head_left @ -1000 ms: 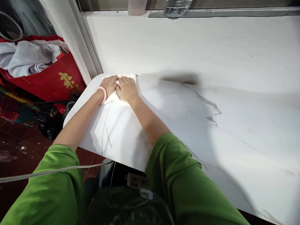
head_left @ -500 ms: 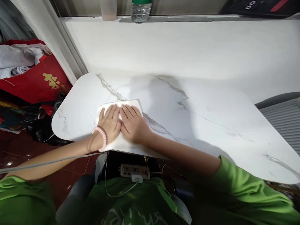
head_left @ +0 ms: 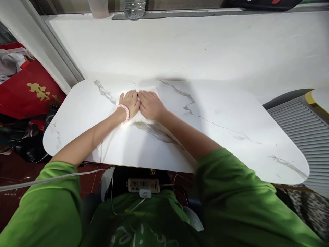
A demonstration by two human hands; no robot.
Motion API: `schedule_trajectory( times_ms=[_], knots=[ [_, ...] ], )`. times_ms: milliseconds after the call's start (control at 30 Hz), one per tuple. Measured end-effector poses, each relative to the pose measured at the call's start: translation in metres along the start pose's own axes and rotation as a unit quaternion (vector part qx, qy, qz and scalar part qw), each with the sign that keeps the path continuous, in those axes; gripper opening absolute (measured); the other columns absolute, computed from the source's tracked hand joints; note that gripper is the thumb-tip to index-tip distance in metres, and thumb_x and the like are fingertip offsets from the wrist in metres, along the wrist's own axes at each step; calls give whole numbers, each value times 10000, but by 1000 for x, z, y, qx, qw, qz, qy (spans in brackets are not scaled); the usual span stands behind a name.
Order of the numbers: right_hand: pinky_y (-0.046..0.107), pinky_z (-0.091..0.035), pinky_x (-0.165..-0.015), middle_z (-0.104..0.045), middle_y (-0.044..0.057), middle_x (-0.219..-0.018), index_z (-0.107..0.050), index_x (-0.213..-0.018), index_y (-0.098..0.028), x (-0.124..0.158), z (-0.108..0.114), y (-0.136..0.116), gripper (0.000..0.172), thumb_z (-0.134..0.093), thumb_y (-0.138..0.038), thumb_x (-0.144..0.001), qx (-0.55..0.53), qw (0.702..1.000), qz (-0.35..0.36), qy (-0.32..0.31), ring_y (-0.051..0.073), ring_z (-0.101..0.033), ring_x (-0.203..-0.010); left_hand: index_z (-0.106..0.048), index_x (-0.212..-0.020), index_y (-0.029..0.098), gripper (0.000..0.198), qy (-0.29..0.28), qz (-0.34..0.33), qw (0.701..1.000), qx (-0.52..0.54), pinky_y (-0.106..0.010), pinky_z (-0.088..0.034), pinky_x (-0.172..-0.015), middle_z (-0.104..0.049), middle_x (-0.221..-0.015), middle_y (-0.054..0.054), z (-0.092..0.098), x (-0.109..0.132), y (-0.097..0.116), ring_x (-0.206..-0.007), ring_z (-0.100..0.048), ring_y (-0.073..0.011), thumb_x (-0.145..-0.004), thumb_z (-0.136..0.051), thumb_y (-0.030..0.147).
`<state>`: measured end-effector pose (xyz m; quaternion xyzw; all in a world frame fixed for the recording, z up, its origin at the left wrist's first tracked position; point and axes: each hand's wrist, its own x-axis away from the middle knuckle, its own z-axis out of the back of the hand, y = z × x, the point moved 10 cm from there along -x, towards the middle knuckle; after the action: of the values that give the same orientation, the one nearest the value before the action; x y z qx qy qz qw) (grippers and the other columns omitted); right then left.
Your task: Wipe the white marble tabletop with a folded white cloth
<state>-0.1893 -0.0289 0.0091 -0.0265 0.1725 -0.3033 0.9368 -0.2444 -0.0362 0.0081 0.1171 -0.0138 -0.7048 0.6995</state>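
Both of my hands lie flat, side by side, on a white cloth [head_left: 151,90] spread on the white marble-patterned table [head_left: 218,137]. My left hand [head_left: 130,102], with a pink coil band on its wrist, presses the cloth's left half, fingers stretched forward. Touching it on the right, my right hand [head_left: 150,104] covers the other half, its fingers also flat. The cloth shows only as a pale edge around the fingers, near the table's far side.
A wide white ledge [head_left: 192,44] runs behind the table, with a clear water bottle [head_left: 134,7] and a pale cup [head_left: 98,7] at its back. A red bag [head_left: 31,92] sits on the floor at left. A power strip [head_left: 144,185] hangs under the table. A grey ribbed unit [head_left: 303,130] stands at right.
The hands pushed the cloth from the table's far left corner toward the near edge, then forward again to the far side. The view swung right.
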Motion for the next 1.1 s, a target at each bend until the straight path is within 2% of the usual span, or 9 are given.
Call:
schedule_trajectory(
  times_ms=[100,167,333,433,533,733,867,967,1100],
  knots=[
    [484,-275,-1100,-494,231,-1440,-467,-1374,-7,-26,-4,32,526,-262,-190,-925,-5,999,-32,-2,322,-415,-1348,-484,-1343,112,446,9,-3,1000,15,-464,-235,-1159,-504,-1440,-160,-5,-43,-6,-1371,-410,-267,-939,-305,171],
    [483,-269,-1104,-492,231,-1441,-464,-1375,-4,-36,-4,46,526,-260,-180,-923,-5,998,-56,3,320,-410,-1355,-519,-1300,144,426,10,-14,999,31,-453,-270,-1137,-544,-1401,-142,-6,-61,-8,-1334,-450,-267,-925,-321,170],
    [470,-247,-1127,-460,211,-1477,-430,-1412,3,-34,-1,48,546,-257,-195,-934,2,997,-74,1,310,-383,-1383,-528,-1295,143,433,17,-28,999,33,-443,-301,-1118,-545,-1401,-140,-3,-69,-8,-1311,-473,-271,-905,-345,187],
    [464,-240,-1141,-448,211,-1488,-424,-1417,20,-17,3,41,551,-264,-199,-937,10,997,-76,-4,305,-380,-1389,-495,-1343,107,469,1,-29,999,19,-437,-261,-1152,-490,-1459,-149,-4,-53,2,-1363,-423,-254,-910,-332,180],
    [476,-257,-1140,-448,229,-1482,-432,-1410,37,11,13,28,555,-270,-202,-936,16,998,-63,-1,315,-391,-1381,-445,-1402,97,500,-11,-25,1000,15,-451,-197,-1191,-425,-1517,-137,-4,-24,20,-1420,-348,-243,-927,-315,186],
    [523,-298,-1138,-448,231,-1482,-428,-1427,19,102,35,-9,586,-243,-272,-954,33,998,-61,-10,323,-383,-1393,-405,-1451,97,536,-36,-63,997,39,-495,-152,-1218,-374,-1552,-133,-5,58,77,-1457,-294,-256,-943,-292,227],
    [561,-303,-1149,-440,177,-1503,-376,-1489,-74,157,46,-27,617,-282,-308,-927,25,997,-73,-2,309,-353,-1424,-387,-1471,82,580,-65,-107,991,43,-513,-132,-1227,-337,-1567,-150,-9,101,114,-1478,-239,-282,-935,-310,288],
    [537,-299,-1165,-435,166,-1509,-380,-1490,-78,173,49,-27,638,-318,-306,-897,20,997,-79,1,301,-341,-1433,-372,-1474,28,619,-82,-125,988,36,-512,-106,-1232,-321,-1567,-181,-12,110,129,-1487,-202,-305,-917,-336,295],
    [529,-313,-1151,-463,173,-1487,-426,-1456,-63,157,48,-5,623,-341,-275,-876,25,996,-84,-4,299,-379,-1409,-366,-1470,7,610,-81,-126,988,38,-518,-128,-1225,-336,-1557,-190,-17,84,131,-1478,-229,-305,-916,-326,260]
  ],
)
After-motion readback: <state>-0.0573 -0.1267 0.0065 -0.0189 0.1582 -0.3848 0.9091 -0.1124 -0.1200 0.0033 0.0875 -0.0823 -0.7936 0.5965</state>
